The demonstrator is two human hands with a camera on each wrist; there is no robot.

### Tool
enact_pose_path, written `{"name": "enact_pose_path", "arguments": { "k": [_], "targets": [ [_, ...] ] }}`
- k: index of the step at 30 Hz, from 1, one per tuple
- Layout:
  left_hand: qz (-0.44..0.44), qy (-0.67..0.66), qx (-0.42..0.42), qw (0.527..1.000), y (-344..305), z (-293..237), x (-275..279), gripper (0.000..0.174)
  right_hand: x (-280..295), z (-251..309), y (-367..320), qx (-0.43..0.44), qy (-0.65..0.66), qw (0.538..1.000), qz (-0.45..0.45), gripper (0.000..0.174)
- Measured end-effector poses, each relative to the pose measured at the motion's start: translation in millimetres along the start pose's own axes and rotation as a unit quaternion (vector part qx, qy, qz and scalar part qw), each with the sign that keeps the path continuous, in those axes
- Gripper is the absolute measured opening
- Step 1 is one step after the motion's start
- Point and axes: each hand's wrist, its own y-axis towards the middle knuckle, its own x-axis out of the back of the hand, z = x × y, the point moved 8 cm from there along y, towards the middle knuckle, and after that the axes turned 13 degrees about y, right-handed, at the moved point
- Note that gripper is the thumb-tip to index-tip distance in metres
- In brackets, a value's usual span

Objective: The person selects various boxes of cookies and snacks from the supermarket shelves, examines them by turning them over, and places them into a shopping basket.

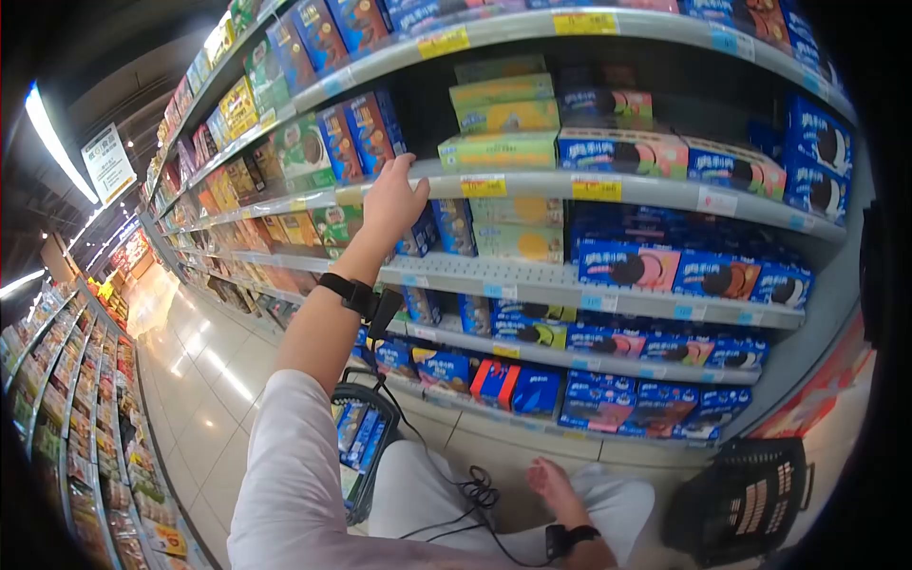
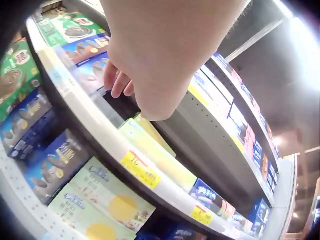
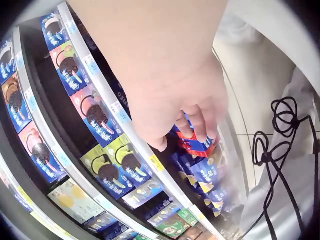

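Note:
My left hand (image 1: pixel 391 201) reaches up to a middle shelf, its fingers beside the right side of a blue biscuit box (image 1: pixel 369 131). In the left wrist view its fingertips (image 2: pixel 119 85) overlap the dark gap next to the blue boxes, partly hidden by the hand; nothing shows held. Right of that gap lie stacked pale green and yellow boxes (image 1: pixel 499 150). My right hand (image 1: pixel 554 484) hangs low by my knee, fingers loosely bent and holding nothing. In the right wrist view it overlaps a red and blue package (image 3: pixel 196 145) on the bottom shelf.
Blue cookie boxes (image 1: pixel 622 152) fill shelves to the right. A basket (image 1: pixel 389 404) with blue packages stands by my leg, and a black basket (image 1: pixel 741 499) is on the floor at right. A black cable (image 1: pixel 480 489) loops across my lap. Another shelf row (image 1: pixel 85 418) lines the aisle's left side.

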Motion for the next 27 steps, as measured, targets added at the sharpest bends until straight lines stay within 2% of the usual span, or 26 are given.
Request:
{"name": "enact_pose_path", "arguments": {
  "k": [1,2,7,11,13,17,22,24,27],
  "targets": [
    [-0.051,0.007,-0.035,0.998,13,-13,12,0.04,1,2,6,0.008,-0.005,1.0,0.005,0.025],
    [-0.028,-0.024,-0.015,0.999,27,-18,13,0.037,3,-1,13,-0.007,-0.002,1.0,0.004,0.026],
    [-0.067,-0.024,-0.044,0.997,82,-56,46,0.036,12,-1,35,-0.025,-0.001,1.0,-0.003,0.029],
    [-0.132,0.009,-0.075,0.988,120,-83,77,0.036,20,-5,43,-0.034,0.028,0.999,-0.005,0.028],
    [-0.202,0.007,-0.111,0.973,137,-94,95,0.036,23,-9,42,-0.058,0.041,0.997,-0.01,0.027],
    [-0.255,-0.003,-0.13,0.958,179,-107,130,0.036,39,-11,41,-0.033,0.053,0.998,-0.022,0.026],
    [-0.266,0.041,-0.1,0.958,237,-98,145,0.043,57,-20,38,-0.075,0.029,0.996,-0.033,0.024],
    [-0.297,0.072,-0.121,0.944,252,-99,154,0.047,63,-18,37,-0.076,0.026,0.996,-0.034,0.024],
    [-0.276,0.072,-0.148,0.947,271,-99,160,0.051,71,-19,37,-0.07,0.05,0.995,-0.053,0.024]
  ]
}}
